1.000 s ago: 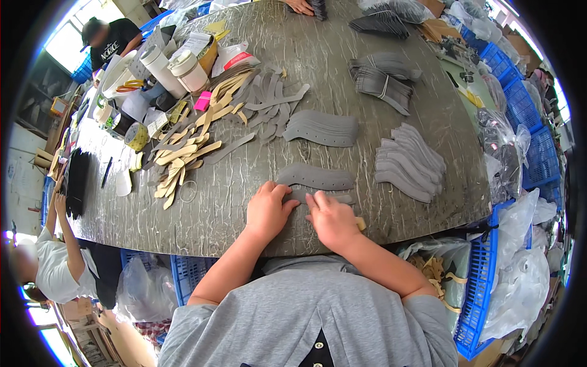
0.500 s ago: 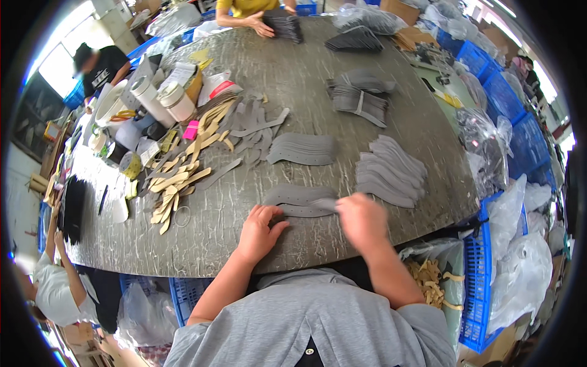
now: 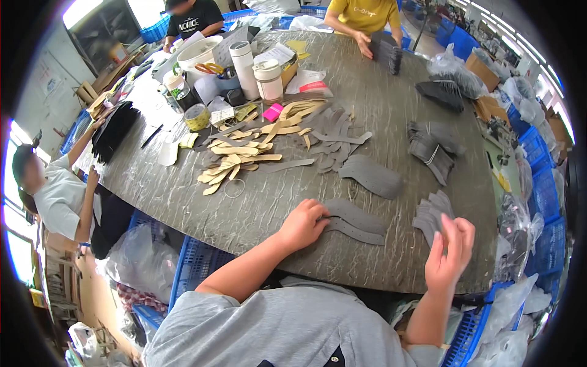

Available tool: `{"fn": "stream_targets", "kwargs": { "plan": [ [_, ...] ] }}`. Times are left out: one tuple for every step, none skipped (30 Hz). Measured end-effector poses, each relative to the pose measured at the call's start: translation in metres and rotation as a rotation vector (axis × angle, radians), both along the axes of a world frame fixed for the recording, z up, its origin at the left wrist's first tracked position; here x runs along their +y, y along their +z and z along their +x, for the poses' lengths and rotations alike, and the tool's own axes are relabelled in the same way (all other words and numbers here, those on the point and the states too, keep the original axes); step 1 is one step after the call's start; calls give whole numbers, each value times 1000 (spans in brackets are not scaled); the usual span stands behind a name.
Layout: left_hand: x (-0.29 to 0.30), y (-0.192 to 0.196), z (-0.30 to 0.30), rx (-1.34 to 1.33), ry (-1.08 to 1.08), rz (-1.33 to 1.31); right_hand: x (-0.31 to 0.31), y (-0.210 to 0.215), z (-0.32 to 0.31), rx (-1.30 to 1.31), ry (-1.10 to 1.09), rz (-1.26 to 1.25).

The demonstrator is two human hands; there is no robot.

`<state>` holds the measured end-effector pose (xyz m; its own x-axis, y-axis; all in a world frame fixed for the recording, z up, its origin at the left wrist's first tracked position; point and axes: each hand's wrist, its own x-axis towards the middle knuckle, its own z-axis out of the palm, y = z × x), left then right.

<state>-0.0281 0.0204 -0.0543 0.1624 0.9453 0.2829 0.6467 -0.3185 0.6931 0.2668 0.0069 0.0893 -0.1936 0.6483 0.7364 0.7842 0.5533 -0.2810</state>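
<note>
My left hand has its fingers and thumb closed on the left end of dark grey curved pieces. These lie flat on the table, two edges showing, with small dots along the nearer piece. My right hand is raised off the table at the right, thumb and fingers apart, with nothing visible between them. Just beyond it a fanned pile of grey curved pieces is partly covered by the fingers. Farther back from my left hand rests a neat stack of the same grey pieces.
Loose tan and grey strips are heaped left of centre, beside cups, a white bucket and a tape roll. A tied grey bundle lies at the right. Co-workers sit around the table; blue crates line the right.
My right hand has left the right end of the curved pieces and moved right, to the fanned pile. My left hand stays at the left end. The whole view has turned.
</note>
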Motion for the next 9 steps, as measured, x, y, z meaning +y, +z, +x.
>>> {"fn": "stream_targets", "kwargs": {
  "plan": [
    [3,0,-5,24,18,-20,-8,27,-19,-107,134,129],
    [5,1,-8,29,26,-3,-17,50,-37,-134,300,220],
    [8,3,-12,34,32,14,-27,71,-44,-164,411,272],
    [20,8,-4,22,-23,39,-48,95,-46,-215,431,296],
    [21,10,-11,38,-7,27,-57,111,-45,-230,495,298],
    [21,12,-18,54,10,15,-62,123,-38,-237,520,253],
    [22,15,-25,62,28,11,-67,132,-34,-248,541,225],
    [27,16,-27,70,28,21,-54,145,-33,-430,592,508],
    [30,15,-29,67,29,30,-53,144,-30,-380,540,569]
  ]
}}
